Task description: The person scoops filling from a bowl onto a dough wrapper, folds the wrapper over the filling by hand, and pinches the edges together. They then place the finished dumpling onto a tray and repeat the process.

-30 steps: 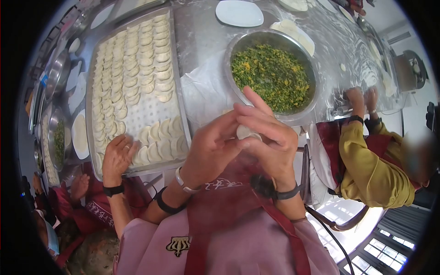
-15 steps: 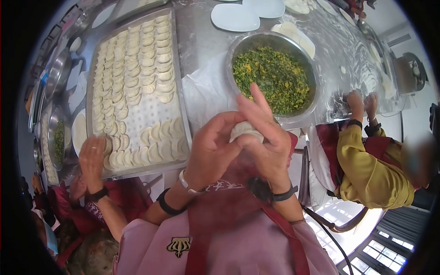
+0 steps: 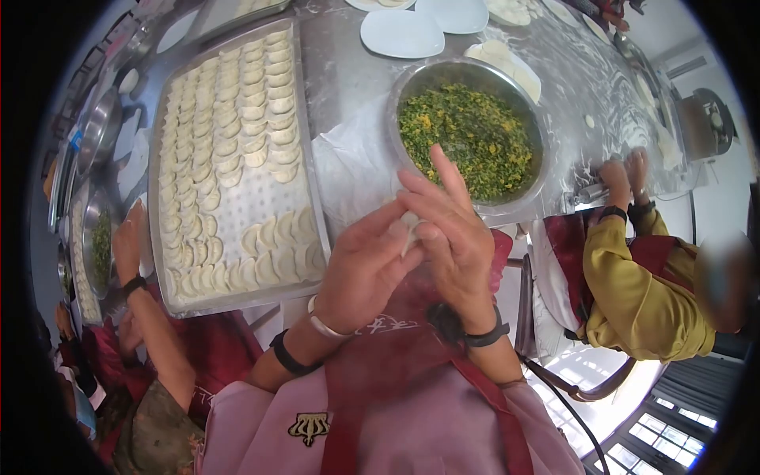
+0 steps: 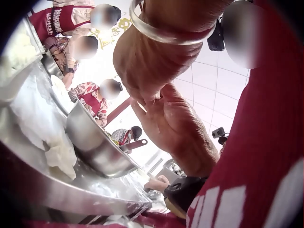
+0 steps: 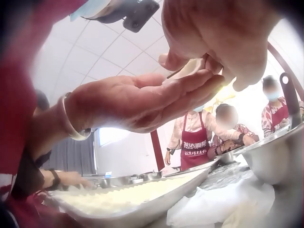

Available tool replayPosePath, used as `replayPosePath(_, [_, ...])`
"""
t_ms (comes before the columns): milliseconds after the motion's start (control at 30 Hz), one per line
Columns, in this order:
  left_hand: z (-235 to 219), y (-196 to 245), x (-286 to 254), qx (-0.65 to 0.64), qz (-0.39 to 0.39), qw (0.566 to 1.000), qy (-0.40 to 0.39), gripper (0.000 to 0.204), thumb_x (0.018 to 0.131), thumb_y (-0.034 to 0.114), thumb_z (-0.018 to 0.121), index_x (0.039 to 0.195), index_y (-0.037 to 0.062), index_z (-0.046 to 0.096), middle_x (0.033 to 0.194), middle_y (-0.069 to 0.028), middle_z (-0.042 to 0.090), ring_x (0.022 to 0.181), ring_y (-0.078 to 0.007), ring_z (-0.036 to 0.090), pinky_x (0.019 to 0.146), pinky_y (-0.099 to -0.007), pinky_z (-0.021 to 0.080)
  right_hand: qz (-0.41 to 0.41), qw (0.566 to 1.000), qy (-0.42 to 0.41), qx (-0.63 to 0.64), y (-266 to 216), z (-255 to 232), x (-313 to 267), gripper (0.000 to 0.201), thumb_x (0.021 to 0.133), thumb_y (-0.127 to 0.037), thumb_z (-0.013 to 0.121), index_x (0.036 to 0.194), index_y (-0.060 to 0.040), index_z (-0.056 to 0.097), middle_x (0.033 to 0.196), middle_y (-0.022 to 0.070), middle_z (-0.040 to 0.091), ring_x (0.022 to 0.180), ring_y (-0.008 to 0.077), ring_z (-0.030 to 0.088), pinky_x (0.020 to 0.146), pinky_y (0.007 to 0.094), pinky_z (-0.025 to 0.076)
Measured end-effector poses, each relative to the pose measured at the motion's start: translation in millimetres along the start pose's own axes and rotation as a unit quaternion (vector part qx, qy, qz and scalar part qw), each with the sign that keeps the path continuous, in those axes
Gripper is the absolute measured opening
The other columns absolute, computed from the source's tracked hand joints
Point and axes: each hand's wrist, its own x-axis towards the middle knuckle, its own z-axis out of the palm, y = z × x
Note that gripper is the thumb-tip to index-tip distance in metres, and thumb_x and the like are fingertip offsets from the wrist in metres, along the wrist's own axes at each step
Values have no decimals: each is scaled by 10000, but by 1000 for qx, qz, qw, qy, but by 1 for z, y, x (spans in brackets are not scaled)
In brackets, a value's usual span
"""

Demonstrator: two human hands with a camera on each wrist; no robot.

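A small pale dumpling [image 3: 411, 229] is between my two hands, in front of my chest. My left hand [image 3: 364, 265] holds it from the left, thumb and fingers around its dough. From the other side my right hand [image 3: 457, 257] pinches the edge with thumb and index finger, other fingers stretched out. In the right wrist view the dumpling [image 5: 188, 70] lies along the fingers of the left hand [image 5: 128, 102], with the fingertips of the right hand [image 5: 223, 38] on its upper edge. The left wrist view hides it behind the hands.
A metal tray [image 3: 261, 198] with rows of dumplings is at left, beside a steel bowl [image 3: 539, 134] of green and yellow filling [image 3: 467, 134]. White plates [image 3: 402, 33] lie farther back. Another person's hand [image 3: 127, 245] is left of the tray; a person in yellow sleeves [image 3: 633, 293] works at right.
The dumpling has turned and shows a narrower side, with my fingers shifted along it. The neighbour's hand has moved left off the tray. More white plates have appeared at the back.
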Motion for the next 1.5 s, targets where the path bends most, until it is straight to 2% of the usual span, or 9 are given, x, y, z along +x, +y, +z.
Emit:
replayPosePath(133, [-9,2,2,-9,-12,999,-52,505,1027,85,464,1492,-50,319,1444,-174,473,1340,-279,477,1147,-430,372,34,999,22,-7,-13,0,10,456,877,-225,699,1269,1,640,1374,180,588,1410,372,409,1086,477,397])
replayPosePath(233, [-15,1,5,-50,-11,997,-63,517,1020,60,461,1498,-53,300,1454,-177,462,1367,-274,448,1173,-444,336,104,980,112,126,-18,7,6,405,850,-123,733,1226,12,663,1345,180,609,1397,371,426,1071,470,426])
replayPosePath(533, [-8,-7,7,-105,11,991,-88,531,1019,61,467,1506,-45,283,1475,-161,439,1391,-259,415,1203,-441,290,103,954,195,203,-12,13,-4,233,796,37,736,1027,11,717,1150,147,707,1287,372,545,1059,463,450])
replayPosePath(833, [-5,-6,4,-83,11,992,-90,511,1029,80,446,1496,-61,298,1476,-168,429,1397,-267,398,1205,-464,265,9,986,127,108,-1,1,-3,188,781,3,757,966,-3,723,1053,125,735,1240,354,590,1076,527,417])
replayPosePath(933, [-7,-3,3,-92,3,993,-79,515,1029,89,451,1492,-74,295,1468,-173,437,1390,-275,406,1203,-461,269,149,949,175,214,-23,3,4,198,774,0,758,969,-4,731,1063,130,736,1266,356,570,1077,515,418])
replayPosePath(1000, [-6,-2,2,-106,-2,992,-74,530,1029,110,462,1489,-88,286,1463,-179,441,1384,-281,413,1199,-457,274,177,938,173,241,-26,2,3,186,781,-3,754,967,-7,737,1073,132,735,1279,362,558,1079,510,416])
replayPosePath(1233, [-1,0,3,-83,-23,991,-101,575,1048,209,446,1485,-106,245,1471,-187,421,1387,-263,406,1198,-443,276,39,982,96,156,-3,-4,-4,135,807,-40,748,940,-20,750,1103,147,728,1289,382,548,1123,522,363])
replayPosePath(1400, [0,1,2,-99,-29,993,-62,544,1050,208,443,1456,-122,295,1458,-188,431,1386,-267,407,1190,-443,285,65,980,83,171,-6,-7,2,159,787,-70,756,939,-25,757,1050,116,745,1285,370,556,1145,547,318])
replayPosePath(1500, [-3,5,2,-52,-40,993,-99,556,1066,275,416,1465,-96,301,1471,-191,428,1390,-270,403,1195,-456,280,65,983,56,165,-11,-12,6,171,774,-85,760,936,-30,760,1008,95,753,1281,356,564,1147,562,306])
